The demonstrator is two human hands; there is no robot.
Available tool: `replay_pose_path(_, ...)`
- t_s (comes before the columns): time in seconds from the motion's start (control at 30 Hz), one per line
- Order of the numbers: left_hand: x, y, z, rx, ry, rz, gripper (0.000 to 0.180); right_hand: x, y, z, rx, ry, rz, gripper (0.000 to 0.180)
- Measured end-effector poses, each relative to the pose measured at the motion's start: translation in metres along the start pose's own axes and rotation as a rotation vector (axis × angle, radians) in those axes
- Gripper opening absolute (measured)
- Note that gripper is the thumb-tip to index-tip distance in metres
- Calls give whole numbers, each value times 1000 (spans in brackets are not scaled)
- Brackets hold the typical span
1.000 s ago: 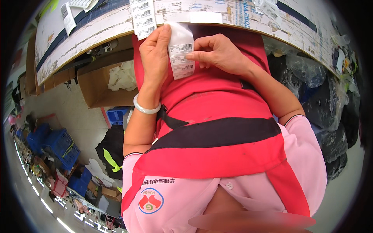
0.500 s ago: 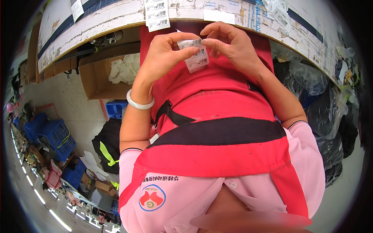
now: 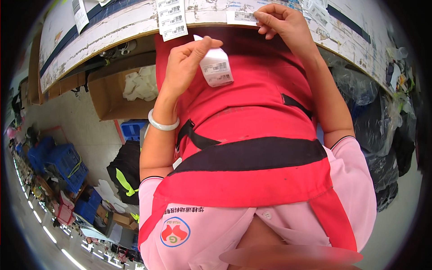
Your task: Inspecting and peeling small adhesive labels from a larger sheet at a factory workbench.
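My left hand (image 3: 188, 63) pinches a strip of white barcode labels (image 3: 217, 74) by its upper end. The strip bends over and hangs in front of the red apron (image 3: 256, 90). At the table's front edge, my right hand (image 3: 285, 24) holds one barcode label (image 3: 245, 16) by its right end, between thumb and forefinger. That label lies over a white paper piece (image 3: 231, 19); whether it is stuck down I cannot tell. Left of it, a longer sheet of barcode labels (image 3: 172, 20) overhangs the table edge.
The worn white table (image 3: 121, 27) runs across the top, with another label strip (image 3: 80, 17) at left and crumpled clear plastic (image 3: 320, 13) at right. Below stand a cardboard box (image 3: 105, 96) with white scraps and, opposite, dark plastic bags (image 3: 375, 130). Blue crates (image 3: 67, 164) stand far left.
My hands have parted. The right has moved up to the table with a single label, now over the white paper. The left has shifted slightly left, keeping the strip.
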State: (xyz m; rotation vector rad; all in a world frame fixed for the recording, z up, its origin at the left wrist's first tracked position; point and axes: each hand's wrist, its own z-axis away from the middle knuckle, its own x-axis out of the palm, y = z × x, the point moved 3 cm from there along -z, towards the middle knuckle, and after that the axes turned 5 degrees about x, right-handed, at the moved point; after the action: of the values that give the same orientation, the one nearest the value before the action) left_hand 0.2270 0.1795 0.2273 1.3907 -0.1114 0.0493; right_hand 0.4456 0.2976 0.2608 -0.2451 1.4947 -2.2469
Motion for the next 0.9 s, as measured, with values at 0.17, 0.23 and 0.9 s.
replay_pose_path(0.17,1,1,-4,-1,137,18,39,-4,6,-7,128,7,45,15)
replay_pose_path(0.23,0,-1,-4,-8,134,24,36,0,2,-9,131,16,67,15)
replay_pose_path(0.9,4,-6,-3,-1,114,48,29,-2,18,-22,115,7,101,15)
